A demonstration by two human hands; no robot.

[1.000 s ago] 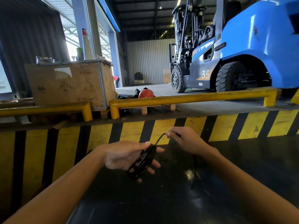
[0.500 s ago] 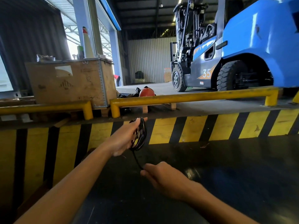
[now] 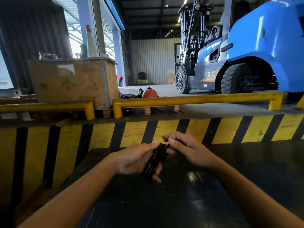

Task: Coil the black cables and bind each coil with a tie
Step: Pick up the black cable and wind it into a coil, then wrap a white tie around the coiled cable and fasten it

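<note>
A coil of black cable point(image 3: 154, 162) hangs flattened in my left hand point(image 3: 136, 159), gripped across its middle with the loops running down past my fingers. My right hand point(image 3: 185, 148) is right beside it, thumb and forefinger pinching the cable's end at the top of the coil. Both hands are held above a dark glossy surface point(image 3: 164, 203). No tie is visible.
A yellow-and-black striped wall point(image 3: 230, 129) rises just beyond the hands, topped by yellow guard rails point(image 3: 197, 98). Behind them stand a blue forklift point(image 3: 246, 60), a wooden crate point(image 3: 74, 81) and an orange helmet point(image 3: 149, 93).
My left hand dropped from the raised position with the coil. My right hand came up from low on the trailing cable and now pinches its end at the coil's top.
</note>
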